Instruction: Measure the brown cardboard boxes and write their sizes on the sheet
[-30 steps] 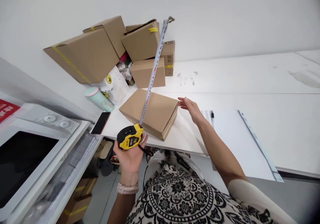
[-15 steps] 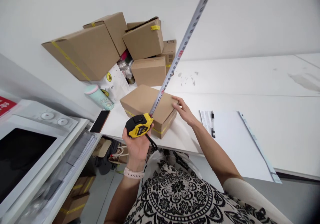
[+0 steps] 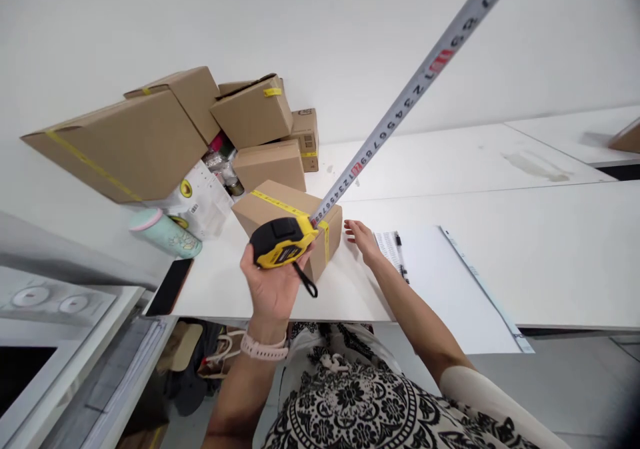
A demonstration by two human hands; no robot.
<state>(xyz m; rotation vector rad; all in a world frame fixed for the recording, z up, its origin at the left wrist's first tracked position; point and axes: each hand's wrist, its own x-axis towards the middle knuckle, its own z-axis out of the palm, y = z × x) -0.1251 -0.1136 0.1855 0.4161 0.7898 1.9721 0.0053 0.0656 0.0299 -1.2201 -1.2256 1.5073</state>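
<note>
My left hand (image 3: 274, 287) is wrapped round a yellow and black tape measure (image 3: 283, 242), held up in front of the near box. Its silver blade (image 3: 395, 112) extends far out, up and to the right, past the top of the view. Behind the tape measure a cardboard box (image 3: 327, 235) with yellow tape across its top and side stands on the white table; the case hides part of it. My right hand (image 3: 364, 241) is just right of the box, apart from it, with the fingers loosely extended and nothing held.
Several cardboard boxes (image 3: 120, 142) are stacked at the back left. A mint tumbler (image 3: 167, 234) and a phone (image 3: 171, 287) lie near the left edge. Papers with a pen (image 3: 401, 255) and a large white sheet (image 3: 450, 289) are on the right. A microwave (image 3: 55, 302) stands lower left.
The near box has been turned so its taped face is on top. My right hand has come off it. The tape blade leans further right, and the view has shifted.
</note>
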